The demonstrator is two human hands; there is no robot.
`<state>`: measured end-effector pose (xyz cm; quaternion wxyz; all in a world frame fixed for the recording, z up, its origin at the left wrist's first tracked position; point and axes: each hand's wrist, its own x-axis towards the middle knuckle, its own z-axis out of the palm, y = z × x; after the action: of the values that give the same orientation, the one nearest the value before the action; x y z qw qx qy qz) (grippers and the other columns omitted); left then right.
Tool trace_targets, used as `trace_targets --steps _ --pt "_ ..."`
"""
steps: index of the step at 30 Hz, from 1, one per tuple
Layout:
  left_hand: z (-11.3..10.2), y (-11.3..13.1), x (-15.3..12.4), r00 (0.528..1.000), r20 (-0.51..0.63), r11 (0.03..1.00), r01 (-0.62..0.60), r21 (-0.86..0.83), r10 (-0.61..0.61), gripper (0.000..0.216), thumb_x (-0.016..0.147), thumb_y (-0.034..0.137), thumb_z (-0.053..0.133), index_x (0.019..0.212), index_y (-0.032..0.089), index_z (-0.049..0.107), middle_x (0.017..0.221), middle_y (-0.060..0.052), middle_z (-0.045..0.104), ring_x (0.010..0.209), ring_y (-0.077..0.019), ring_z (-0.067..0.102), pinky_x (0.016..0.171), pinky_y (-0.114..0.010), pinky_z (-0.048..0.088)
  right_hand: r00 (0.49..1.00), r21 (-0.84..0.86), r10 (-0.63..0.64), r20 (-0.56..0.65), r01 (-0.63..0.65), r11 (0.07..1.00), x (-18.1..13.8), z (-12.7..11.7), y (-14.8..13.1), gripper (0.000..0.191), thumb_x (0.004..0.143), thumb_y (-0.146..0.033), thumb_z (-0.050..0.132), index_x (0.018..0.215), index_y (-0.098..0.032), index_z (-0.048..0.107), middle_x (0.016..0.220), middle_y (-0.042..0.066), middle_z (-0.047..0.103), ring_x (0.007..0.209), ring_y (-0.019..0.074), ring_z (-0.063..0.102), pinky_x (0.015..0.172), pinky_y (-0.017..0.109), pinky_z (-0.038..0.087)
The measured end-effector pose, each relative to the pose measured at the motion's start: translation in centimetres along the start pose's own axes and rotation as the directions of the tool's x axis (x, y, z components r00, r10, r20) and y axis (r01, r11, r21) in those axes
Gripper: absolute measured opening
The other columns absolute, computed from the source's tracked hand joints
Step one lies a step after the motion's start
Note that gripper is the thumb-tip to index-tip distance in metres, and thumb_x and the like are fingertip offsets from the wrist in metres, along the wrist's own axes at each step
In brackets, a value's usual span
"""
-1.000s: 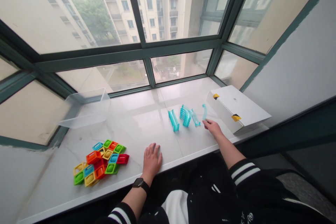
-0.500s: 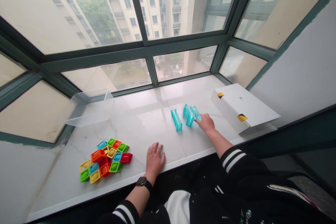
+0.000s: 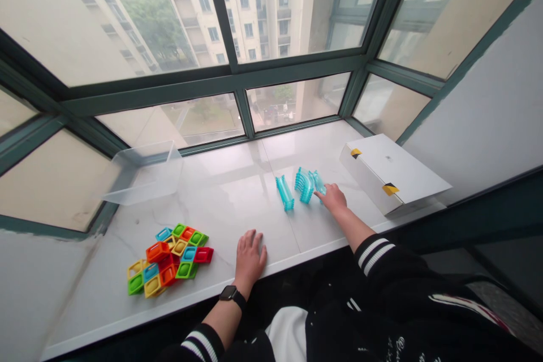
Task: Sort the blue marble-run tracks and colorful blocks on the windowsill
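My left hand lies on the white sill near its front edge, fingers stretched out and nothing in it. To the right, my right hand has its thumb and fingers closed on the near end of a clear turquoise toy track piece, partly hidden by the fingers. Close beside that piece, on its left, is a curved turquoise track piece with ribbed edges. A straight turquoise track piece lies apart, further left.
Several coloured blocks in green, red, yellow, orange and blue are heaped at the left. Behind them, a clear plastic bin rests by the window. At the right, a white box with yellow-black tabs stands against the wall.
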<state>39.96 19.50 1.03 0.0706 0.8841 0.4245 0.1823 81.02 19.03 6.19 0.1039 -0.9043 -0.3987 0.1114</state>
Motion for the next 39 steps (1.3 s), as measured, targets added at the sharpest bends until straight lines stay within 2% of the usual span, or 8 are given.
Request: trace_targets --steps 16,29,39 --pt "-0.1 0.1 0.1 1.000 0.013 1.000 0.019 -0.015 -0.018 0.040 0.100 0.029 0.053 0.137 0.020 0.064 0.149 -0.016 0.057 0.142 -0.0342 0.049 0.124 -0.056 0.036 1.000 0.004 0.012 0.008 -0.012 1.000 0.1 0.2 0.4 0.065 0.097 -0.065 0.063 0.142 -0.019 0.061 0.138 0.019 0.061 0.112 0.0298 0.067 0.087 0.035 0.051" --pt "-0.1 0.1 0.1 1.000 0.009 1.000 0.012 -0.012 -0.012 0.038 0.101 0.030 0.052 0.137 0.021 0.063 0.149 -0.015 0.056 0.142 -0.0342 0.049 0.124 -0.056 0.035 1.000 0.016 0.017 0.016 -0.017 1.000 -1.1 0.9 1.3 0.059 0.097 -0.053 0.063 0.146 -0.019 0.057 0.141 0.017 0.060 0.115 0.0295 0.067 0.087 0.035 0.051" --pt "-0.1 0.2 0.1 1.000 0.004 1.000 0.013 -0.021 -0.013 0.039 0.101 0.030 0.052 0.137 0.022 0.063 0.149 -0.015 0.057 0.142 -0.0345 0.049 0.124 -0.057 0.036 0.999 0.088 0.027 -0.024 -0.025 0.996 -2.4 2.2 2.3 0.075 0.094 -0.047 0.069 0.157 -0.017 0.040 0.143 0.017 0.059 0.122 0.0303 0.064 0.094 0.034 0.049"
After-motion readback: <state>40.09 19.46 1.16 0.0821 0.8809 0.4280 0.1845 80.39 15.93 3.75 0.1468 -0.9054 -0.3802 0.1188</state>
